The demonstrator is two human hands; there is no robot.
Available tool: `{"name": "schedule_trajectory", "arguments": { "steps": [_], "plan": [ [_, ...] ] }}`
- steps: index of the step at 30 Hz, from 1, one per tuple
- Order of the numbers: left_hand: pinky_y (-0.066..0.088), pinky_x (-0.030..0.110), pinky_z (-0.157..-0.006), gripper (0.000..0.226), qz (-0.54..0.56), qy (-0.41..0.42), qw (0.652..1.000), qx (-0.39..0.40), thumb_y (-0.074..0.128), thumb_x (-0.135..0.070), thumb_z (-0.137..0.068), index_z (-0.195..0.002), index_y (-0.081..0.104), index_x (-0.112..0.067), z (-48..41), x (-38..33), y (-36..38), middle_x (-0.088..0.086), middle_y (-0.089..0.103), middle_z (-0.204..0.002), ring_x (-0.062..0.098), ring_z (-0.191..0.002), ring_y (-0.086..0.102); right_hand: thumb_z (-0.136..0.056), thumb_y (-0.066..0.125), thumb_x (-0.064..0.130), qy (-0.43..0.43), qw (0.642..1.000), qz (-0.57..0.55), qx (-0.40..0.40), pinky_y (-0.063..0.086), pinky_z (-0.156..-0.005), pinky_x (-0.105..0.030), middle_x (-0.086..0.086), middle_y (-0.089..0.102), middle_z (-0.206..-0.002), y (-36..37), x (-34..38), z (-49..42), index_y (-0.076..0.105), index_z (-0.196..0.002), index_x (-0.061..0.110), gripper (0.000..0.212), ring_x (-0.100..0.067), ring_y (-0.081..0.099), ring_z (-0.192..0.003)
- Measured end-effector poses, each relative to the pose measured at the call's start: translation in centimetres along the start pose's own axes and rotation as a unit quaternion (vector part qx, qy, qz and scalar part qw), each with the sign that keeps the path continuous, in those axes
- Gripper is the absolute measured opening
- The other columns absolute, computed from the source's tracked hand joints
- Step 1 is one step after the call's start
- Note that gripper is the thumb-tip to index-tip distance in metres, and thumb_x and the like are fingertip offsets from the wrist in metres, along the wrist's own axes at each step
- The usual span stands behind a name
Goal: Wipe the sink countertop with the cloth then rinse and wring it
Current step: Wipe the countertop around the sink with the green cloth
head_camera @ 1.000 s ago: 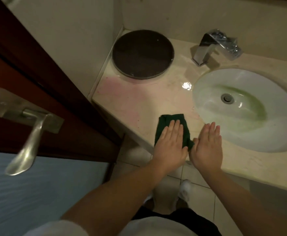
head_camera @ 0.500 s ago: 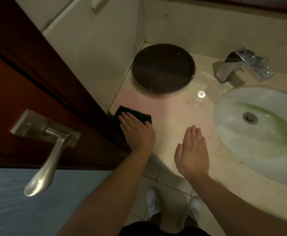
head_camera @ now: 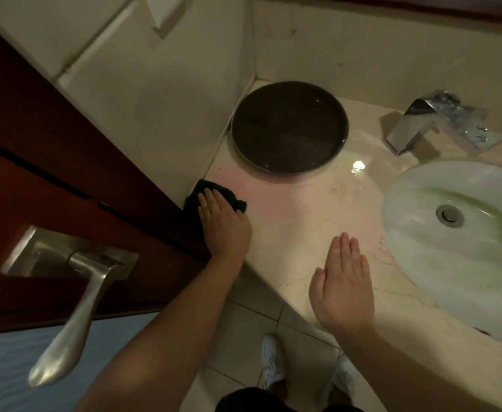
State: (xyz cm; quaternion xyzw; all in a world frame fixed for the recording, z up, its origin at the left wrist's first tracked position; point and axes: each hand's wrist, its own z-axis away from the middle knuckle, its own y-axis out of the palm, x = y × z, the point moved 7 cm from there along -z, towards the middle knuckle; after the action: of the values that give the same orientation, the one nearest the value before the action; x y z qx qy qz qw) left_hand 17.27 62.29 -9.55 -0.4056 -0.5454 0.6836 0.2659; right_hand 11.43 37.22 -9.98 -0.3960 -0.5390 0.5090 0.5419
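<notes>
Left hand (head_camera: 224, 230) flat on cloth (head_camera: 238, 204) | right hand (head_camera: 343, 289) well apart

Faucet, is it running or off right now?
Off: no water stream shows between the faucet spout and the sink.

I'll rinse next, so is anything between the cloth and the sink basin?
Nothing fixed. The cloth lies under the left hand at the counter's left edge, and bare countertop runs to the sink. The round dark tray sits farther back, off that line. Only the open right hand is near the path, by the basin's rim.
</notes>
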Motion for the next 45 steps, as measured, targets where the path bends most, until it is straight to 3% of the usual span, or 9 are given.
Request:
{"name": "schedule_trajectory", "arguments": {
  "steps": [3,9,18,26,29,33,36,40,45],
  "plan": [
    [0.020,0.039,-0.120,0.061,0.113,-0.031,0.993,-0.020,0.039,-0.008,-0.098,-0.153,0.013,-0.007,-0.9,-0.1,-1.2,0.013,0.013,-0.161,0.026,-0.148,0.013,-0.094,0.024,0.035,0.003,1.000,-0.007,-0.002,0.012,-0.122,-0.042,-0.013,0.015,-0.162,-0.1,-0.1,-0.1,0.017,-0.153,0.003,0.067,-0.025,0.007,-0.150],
    [0.040,0.035,-0.106,0.049,0.278,-0.094,0.952,-0.082,0.035,-0.013,-0.102,-0.150,0.027,-0.014,-4.3,-1.7,-2.6,0.011,0.036,-0.152,0.025,-0.134,0.043,-0.094,0.024,0.035,0.004,1.000,-0.008,-0.002,0.011,-0.122,-0.042,-0.012,0.014,-0.162,-0.1,-0.2,0.0,0.016,-0.153,0.004,0.067,-0.024,0.006,-0.150],
    [0.008,0.040,-0.122,0.058,0.099,0.108,0.989,0.007,0.040,-0.017,-0.092,-0.148,0.030,-0.002,-6.1,-6.0,0.1,0.013,0.021,-0.159,0.028,-0.148,0.009,-0.093,0.026,0.035,0.004,1.000,-0.022,-0.014,0.014,-0.121,-0.043,-0.013,0.017,-0.161,0.2,-0.2,0.1,0.019,-0.152,0.003,0.068,-0.024,0.008,-0.150],
    [0.013,0.042,-0.121,0.060,0.070,0.162,0.984,-0.005,0.046,-0.018,-0.079,-0.138,0.044,-0.006,-4.4,-6.8,0.3,0.010,0.035,-0.152,0.026,-0.147,0.016,-0.095,0.031,0.036,-0.005,0.990,-0.129,-0.058,0.023,-0.118,-0.044,-0.009,0.027,-0.158,-2.6,1.0,-0.4,0.029,-0.151,0.006,0.063,-0.023,0.022,-0.147],
    [0.017,0.045,-0.120,0.061,0.074,0.155,0.985,-0.002,0.045,-0.019,-0.078,-0.137,0.043,-0.005,-4.6,-6.8,0.3,0.011,0.035,-0.152,0.026,-0.147,0.015,-0.093,0.042,0.038,0.080,0.951,-0.264,-0.138,0.046,-0.094,-0.037,-0.003,0.064,-0.123,-7.0,0.1,-7.3,0.048,-0.135,0.017,0.047,-0.021,0.060,-0.109],
    [0.018,0.046,-0.120,0.065,0.090,0.162,0.983,0.004,0.043,-0.021,-0.076,-0.140,0.040,-0.009,-4.5,-6.8,0.3,0.009,0.035,-0.152,0.025,-0.147,0.014,-0.087,0.048,0.048,0.240,0.894,-0.378,0.006,0.060,-0.070,-0.042,-0.012,0.070,-0.096,-5.9,-2.1,-19.1,0.046,-0.118,0.013,0.047,-0.028,0.071,-0.071],
    [0.018,0.044,-0.120,0.066,0.081,0.161,0.984,0.006,0.047,-0.024,-0.077,-0.141,0.039,-0.009,-4.7,-6.8,0.4,0.009,0.034,-0.152,0.025,-0.148,0.013,-0.096,0.049,0.017,0.264,0.844,-0.454,0.111,0.052,-0.038,-0.028,-0.025,0.069,-0.077,-4.6,-0.7,-22.7,0.052,-0.110,-0.008,0.029,-0.024,0.064,-0.039],
    [0.017,0.042,-0.120,0.073,0.059,0.170,0.983,0.029,0.051,-0.036,-0.077,-0.141,0.035,-0.007,-3.4,-7.6,0.8,0.011,0.030,-0.153,0.026,-0.148,0.011,-0.095,0.036,-0.002,0.297,0.816,-0.469,0.159,0.045,-0.030,-0.023,-0.020,0.062,-0.048,-4.1,-0.3,-23.7,0.052,-0.116,-0.012,0.028,-0.021,0.059,-0.031],
    [0.032,0.040,-0.111,0.057,0.016,0.238,0.969,0.056,0.055,-0.045,-0.071,-0.116,0.051,-0.009,-0.7,-13.3,1.7,0.011,0.053,-0.119,0.030,-0.118,0.045,-0.101,0.035,0.007,0.277,0.812,-0.480,0.184,0.047,-0.033,-0.020,-0.020,0.065,-0.076,-4.4,0.2,-24.0,0.051,-0.121,-0.006,0.029,-0.015,0.061,-0.035]
  ]
}}
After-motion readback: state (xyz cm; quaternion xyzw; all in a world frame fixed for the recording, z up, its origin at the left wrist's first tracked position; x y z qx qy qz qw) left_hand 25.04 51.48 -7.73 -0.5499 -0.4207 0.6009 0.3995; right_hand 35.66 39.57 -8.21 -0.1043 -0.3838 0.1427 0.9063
